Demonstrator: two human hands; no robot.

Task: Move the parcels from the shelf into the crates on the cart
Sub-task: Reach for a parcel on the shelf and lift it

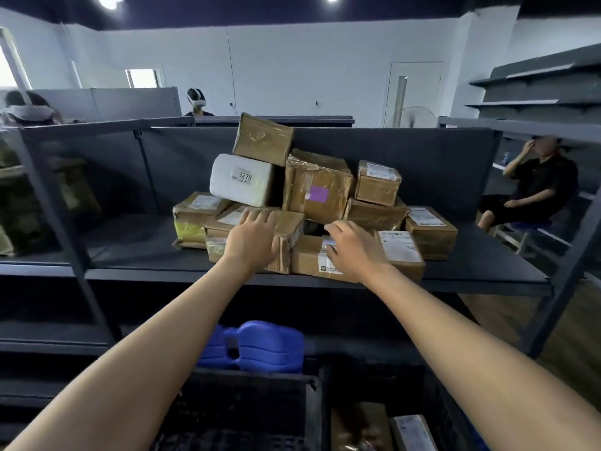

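Note:
A heap of several taped cardboard parcels lies on the dark shelf (136, 245). A white padded parcel (240, 180) marked 3270 leans in the heap beside a box with a purple sticker (317, 190). My left hand (252, 240) rests with fingers spread on the top of a brown box (287, 229) at the front. My right hand (349, 247) lies with relaxed fingers on a lower flat box (309, 260) with a white label. Below, black crates (253, 415) sit on the cart; the right one (445, 415) holds parcels (413, 432).
Blue plastic items (260, 345) lie on a lower level behind the crates. A seated person (536, 190) is at the right past the shelf post (566, 271). Two people wearing headsets stand behind the shelving. More grey shelves (536, 89) stand at the far right.

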